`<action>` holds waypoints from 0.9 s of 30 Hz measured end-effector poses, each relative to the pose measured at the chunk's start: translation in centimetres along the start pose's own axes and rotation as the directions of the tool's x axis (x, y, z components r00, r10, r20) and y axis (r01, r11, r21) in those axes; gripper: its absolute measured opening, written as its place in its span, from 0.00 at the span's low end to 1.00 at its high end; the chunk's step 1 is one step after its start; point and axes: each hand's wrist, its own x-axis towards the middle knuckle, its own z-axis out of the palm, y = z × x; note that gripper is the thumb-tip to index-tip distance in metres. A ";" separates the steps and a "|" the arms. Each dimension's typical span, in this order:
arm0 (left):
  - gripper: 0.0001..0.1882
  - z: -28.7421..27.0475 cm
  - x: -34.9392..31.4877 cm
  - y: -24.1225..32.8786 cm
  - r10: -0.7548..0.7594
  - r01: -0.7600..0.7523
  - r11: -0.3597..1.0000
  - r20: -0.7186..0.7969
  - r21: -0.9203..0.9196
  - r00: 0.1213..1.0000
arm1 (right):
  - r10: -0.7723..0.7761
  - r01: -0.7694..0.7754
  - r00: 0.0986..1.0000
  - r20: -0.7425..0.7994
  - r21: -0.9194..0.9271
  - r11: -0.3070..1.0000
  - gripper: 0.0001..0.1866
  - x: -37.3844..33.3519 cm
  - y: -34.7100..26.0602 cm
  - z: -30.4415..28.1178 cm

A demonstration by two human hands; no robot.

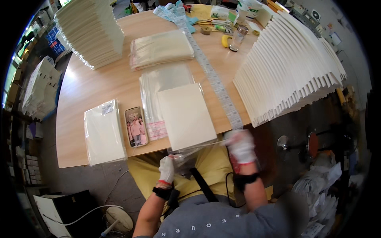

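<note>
A cream rectangular board [187,117] in a clear plastic bag lies at the table's front edge, partly over other bags. The bag's loose clear end [186,155] hangs over the edge above my lap. My left hand [166,169], in a white glove, pinches that end at its left. At the right, my gloved right hand [241,146] is smeared by motion; a thin, pale strand of plastic runs toward its fingers. Flat empty clear bags [152,95] lie under the board. Left of them are a phone [135,127] in a picture case and a bagged white board [104,135] with a small label.
Tall stacks of white boards stand at the far left [91,33] and right [285,67]. A pile of clear bags [162,47] lies farther back. A label strip [214,79] crosses the table, near a glass jar [239,37] and a banana [225,41]. A stool [312,144] stands right.
</note>
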 end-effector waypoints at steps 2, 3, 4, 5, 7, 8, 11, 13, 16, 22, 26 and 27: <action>0.17 -0.8 -0.1 0.7 0.097 -0.088 0.995 0.207 -0.052 0.974 | -0.003 -0.227 0.912 -0.411 -0.511 0.829 0.05 -0.1 4.4 -10.0; 0.17 -1.3 -0.4 1.0 0.075 -0.060 0.996 0.245 -0.069 0.967 | 0.119 -0.401 0.901 -0.417 -0.697 0.594 0.06 -0.9 6.8 -13.8; 0.17 -1.8 -0.4 1.3 0.085 -0.059 0.993 0.294 -0.098 0.952 | 0.379 -0.527 0.822 -0.424 -0.820 0.225 0.09 -2.4 8.9 -16.5; 0.16 -2.6 -0.3 1.8 0.197 -0.234 0.963 0.249 0.129 0.948 | 0.654 -0.320 0.731 -0.195 -0.944 0.076 0.12 -4.1 10.8 -17.5; 0.12 -3.3 -0.1 2.4 0.435 -0.500 0.701 0.251 0.508 0.865 | 0.905 0.168 0.335 0.262 -0.962 0.217 0.20 -6.5 12.1 -17.5; 0.11 -3.4 0.0 2.7 0.679 -0.636 0.438 0.230 0.636 0.697 | 0.870 0.008 0.436 0.232 -0.967 0.254 0.21 -7.2 12.0 -15.9; 0.15 -2.9 0.6 3.8 0.829 -0.558 -0.141 0.405 0.818 0.385 | -0.261 0.511 0.859 0.441 -0.702 0.496 0.11 -3.7 9.2 -9.9; 0.10 -1.8 1.2 4.6 0.805 -0.469 -0.387 0.539 0.794 0.248 | -0.141 0.252 0.956 0.256 -0.480 0.840 0.20 -1.0 6.4 -4.6; 0.11 -0.4 1.3 5.8 0.746 -0.585 -0.512 0.663 0.629 0.059 | 0.035 0.010 0.965 0.259 -0.171 0.985 0.12 1.9 3.5 1.1; 0.09 -1.0 0.8 7.2 0.650 -0.806 -0.371 0.749 0.461 0.129 | -0.433 0.590 0.712 0.553 -0.137 0.795 0.06 3.7 3.2 0.4; 0.07 -1.6 0.8 6.3 0.697 -0.774 -0.183 0.635 0.606 0.333 | -0.401 0.523 0.760 0.512 -0.114 0.845 0.04 3.9 3.2 0.2; 0.07 -1.5 1.1 5.9 0.728 -0.768 -0.135 0.588 0.626 0.351 | -0.308 0.462 0.807 0.504 -0.212 0.861 0.05 3.8 3.0 0.7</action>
